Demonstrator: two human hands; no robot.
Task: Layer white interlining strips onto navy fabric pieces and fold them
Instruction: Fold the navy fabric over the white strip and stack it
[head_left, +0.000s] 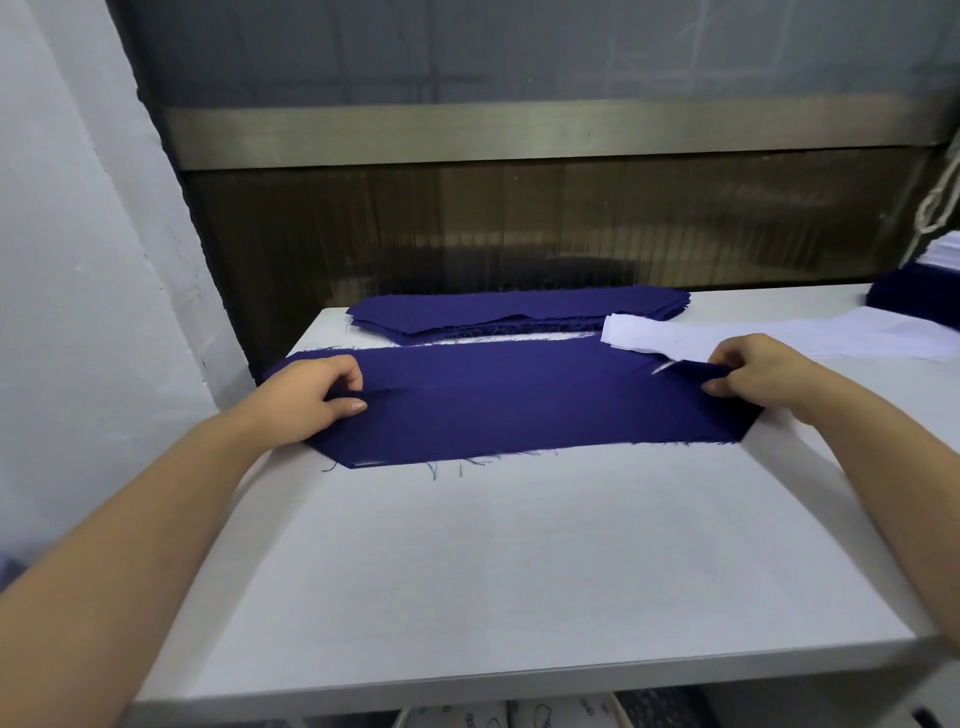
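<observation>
Pinching the navy fabric piece (519, 400) at its left end, the left hand (317, 392) curls thumb and fingers on a fold; the right hand (753, 371) pinches the right end likewise; the piece lies across the white table (519, 545); just behind it sits a navy stack (519, 309); behind its right end lie white interlining strips (727, 335).

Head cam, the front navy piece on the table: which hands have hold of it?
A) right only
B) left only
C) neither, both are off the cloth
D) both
D: the left hand pinches a fold near the left end of the navy piece, and the right hand pinches its right end, fingers curled onto the cloth.
</observation>
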